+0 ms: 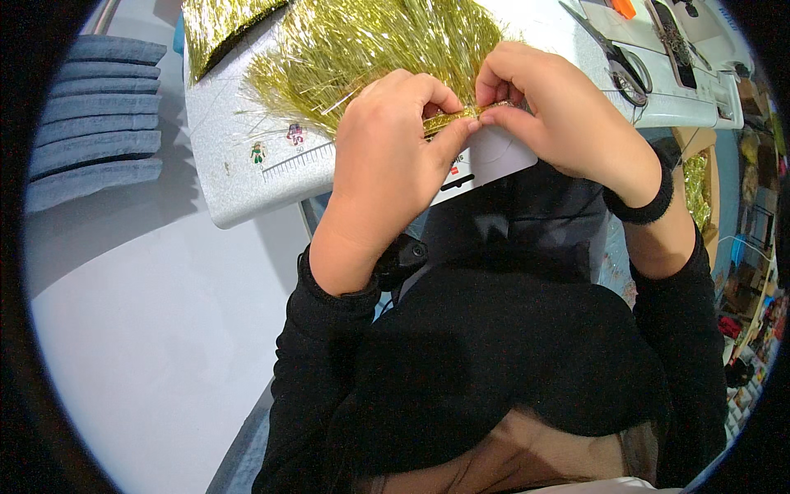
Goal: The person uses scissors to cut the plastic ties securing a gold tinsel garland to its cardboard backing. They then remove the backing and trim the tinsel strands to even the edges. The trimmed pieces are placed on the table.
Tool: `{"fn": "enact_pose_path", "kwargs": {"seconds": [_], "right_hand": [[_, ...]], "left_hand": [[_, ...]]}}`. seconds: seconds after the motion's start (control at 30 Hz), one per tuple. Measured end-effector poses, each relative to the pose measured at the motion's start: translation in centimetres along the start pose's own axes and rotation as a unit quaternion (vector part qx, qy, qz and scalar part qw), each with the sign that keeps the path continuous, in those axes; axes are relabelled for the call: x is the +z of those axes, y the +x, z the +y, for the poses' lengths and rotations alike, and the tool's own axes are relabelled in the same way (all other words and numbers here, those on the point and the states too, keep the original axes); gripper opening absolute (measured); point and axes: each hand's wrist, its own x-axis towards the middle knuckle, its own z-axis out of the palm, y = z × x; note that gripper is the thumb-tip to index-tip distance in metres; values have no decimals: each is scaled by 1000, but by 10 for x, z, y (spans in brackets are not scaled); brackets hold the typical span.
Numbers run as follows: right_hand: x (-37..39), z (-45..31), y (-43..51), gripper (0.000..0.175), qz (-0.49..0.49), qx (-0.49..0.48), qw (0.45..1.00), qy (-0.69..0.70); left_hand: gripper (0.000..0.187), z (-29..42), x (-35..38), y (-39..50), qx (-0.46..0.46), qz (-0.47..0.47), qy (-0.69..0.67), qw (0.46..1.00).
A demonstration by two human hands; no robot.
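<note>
Gold tinsel fringe (pixel 370 43) spreads over the far part of a speckled pale work table (pixel 247 191). Its narrow gold band (pixel 443 123) runs along the near edge. My left hand (pixel 395 129) pinches this band between thumb and index finger. Close beside it, my right hand (pixel 543 105) pinches the same band, with the two thumb tips almost touching. Part of the band is hidden behind my fingers. Beneath my hands, a white card (pixel 506 157) with a dark slot sticks out past the table's front edge.
Scissors (pixel 617 62) lie open on the right, near a dark tray (pixel 676 49) holding thread or pins. An orange object (pixel 623 7) sits behind. A folded piece of gold fringe (pixel 222 31) is at the far left. Grey-blue padded slats (pixel 99 111) line the left side.
</note>
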Motion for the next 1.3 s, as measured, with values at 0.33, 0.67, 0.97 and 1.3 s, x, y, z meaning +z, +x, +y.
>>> {"fn": "enact_pose_path", "kwargs": {"seconds": [0.33,0.67,0.97,1.3], "right_hand": [[-1,9,0,17,25,-87,996,-21],[2,15,-5,16,42,-63,997,13],[3,20,-1,17,59,-98,993,13],[10,-18,-6,19,129,-190,973,4]], "left_hand": [[15,-8,7,0,112,38,33,992],[8,-22,21,-11,247,118,149,950],[33,-12,1,-11,205,130,97,965],[27,-3,-10,-32,81,134,101,982]]}}
